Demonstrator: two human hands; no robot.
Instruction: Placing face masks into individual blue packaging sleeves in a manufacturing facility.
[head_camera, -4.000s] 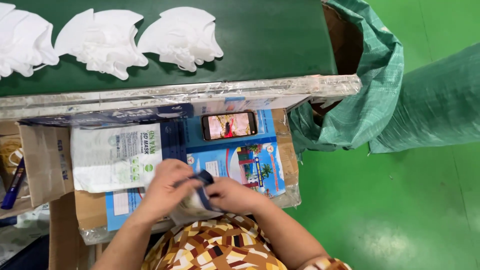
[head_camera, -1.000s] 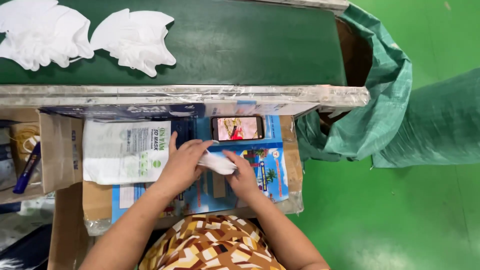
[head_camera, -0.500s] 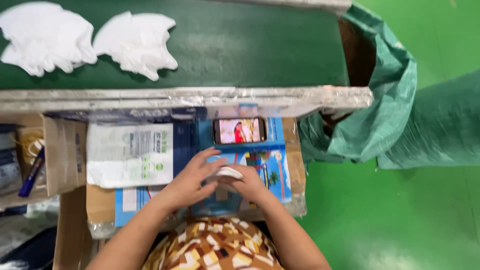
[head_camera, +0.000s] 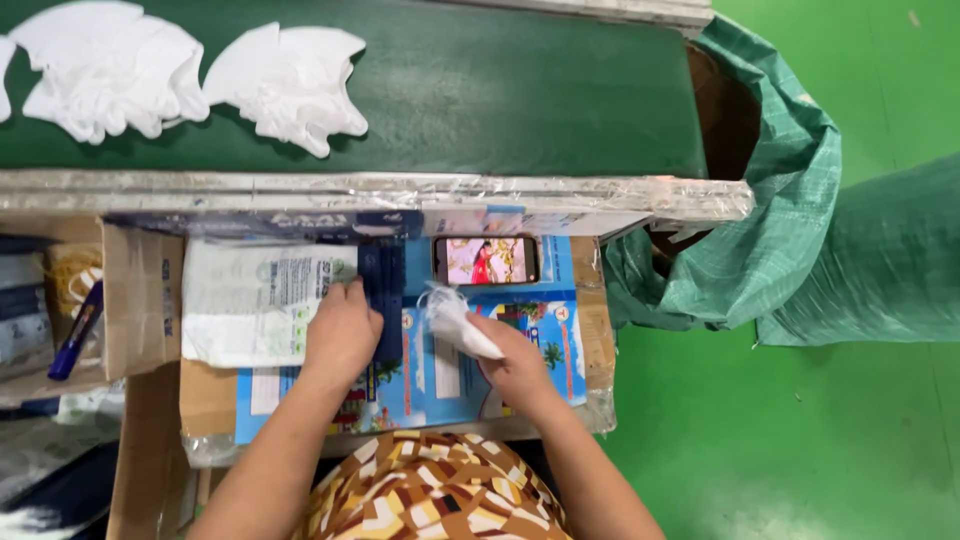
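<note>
My right hand holds a small white packed bundle in a closed grip. My left hand presses flat on the dark blue strip; I should keep it steady.

This is a factory packing station. A green conveyor belt carries batches of white gloves past a makeshift work surface of flattened cardboard boxes. The painted green floor and a woven green sack at the belt's end add to the industrial look.
</note>
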